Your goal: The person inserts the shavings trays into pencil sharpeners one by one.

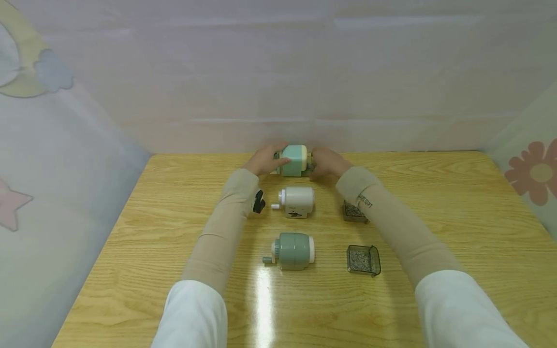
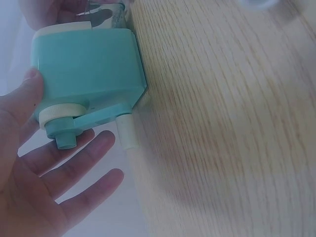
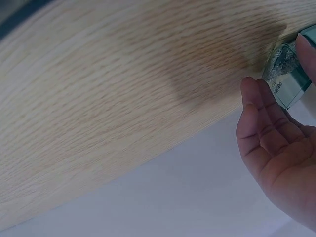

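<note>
At the back of the table lies a teal pencil sharpener with a cream end and a side crank. My left hand holds its body at the crank end, the thumb pressing one side; in the left wrist view the other fingers spread past the crank handle. At the opposite end, my right hand pinches the clear shavings drawer, which sticks out from the body. Grey shavings show inside the drawer. In the right wrist view most of the sharpener is out of frame.
Nearer on the table lie a white pencil sharpener and a dark green pencil sharpener, cranks to the left. Right of them are two shavings-filled drawers, one partly under the right forearm, the other closer. A wall rises behind.
</note>
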